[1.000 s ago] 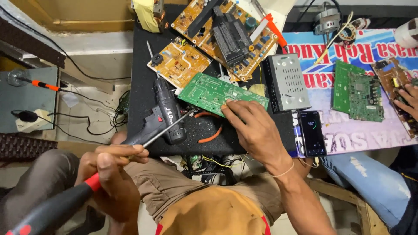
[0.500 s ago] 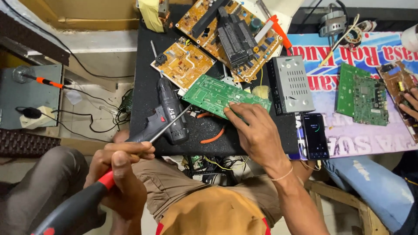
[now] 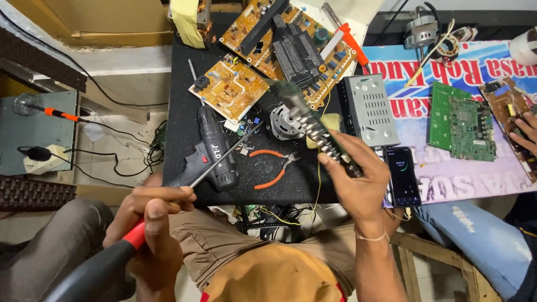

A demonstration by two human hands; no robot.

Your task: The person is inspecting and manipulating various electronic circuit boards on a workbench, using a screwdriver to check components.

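Note:
My left hand (image 3: 150, 223) grips a long screwdriver (image 3: 168, 198) with a red and black handle; its metal shaft points up and right toward the black mat (image 3: 184, 72). My right hand (image 3: 358, 179) holds a green circuit board (image 3: 313, 126) lifted off the mat and turned on edge, so its row of connectors faces me. Under the raised board a small round motor (image 3: 285, 122) lies on the mat. A black cordless drill (image 3: 211, 151) lies beside the screwdriver's shaft, and orange-handled pliers (image 3: 274, 168) rest near the mat's front edge.
Two tan circuit boards (image 3: 235, 89) (image 3: 296, 39) lie at the back of the mat. Right of it are a grey metal case (image 3: 369, 109), a phone (image 3: 404, 176), another green board (image 3: 461, 120) and a second person's hand (image 3: 526, 131) on a brown board. A soldering iron (image 3: 53, 114) lies left.
My right hand has lifted the green board off the mat and tilted it on edge, uncovering the round motor. The left hand with the screwdriver stays at roughly the same spot.

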